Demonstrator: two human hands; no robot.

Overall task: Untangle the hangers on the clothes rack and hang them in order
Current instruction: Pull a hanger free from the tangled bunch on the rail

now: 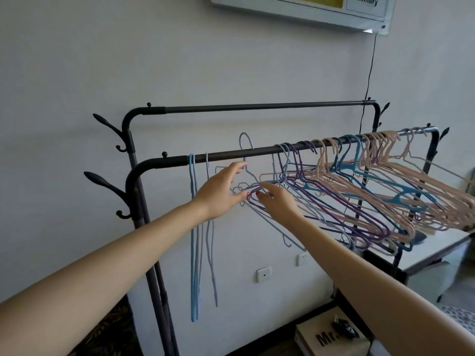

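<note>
A black clothes rack has a front rail (231, 154) and a higher back rail (257, 107). At the front rail's left end, light blue hangers (193, 240) hang straight down. My left hand (221, 191) holds a lavender hanger (246, 142) by its neck, and the hook stands above the front rail. Just to the right, my right hand (279, 201) pinches the near ends of purple hangers (334, 201). These belong to a tangled bunch of purple, blue and pink hangers (401, 181) that fills the right half of the rail and tilts towards me.
Branch-shaped coat hooks (108, 185) stick out from the rack's left post. A black cable (368, 80) runs down the wall from a sign (308, 6). A white table (437, 249) stands behind the rack on the right, and a cardboard box (331, 337) lies on the floor.
</note>
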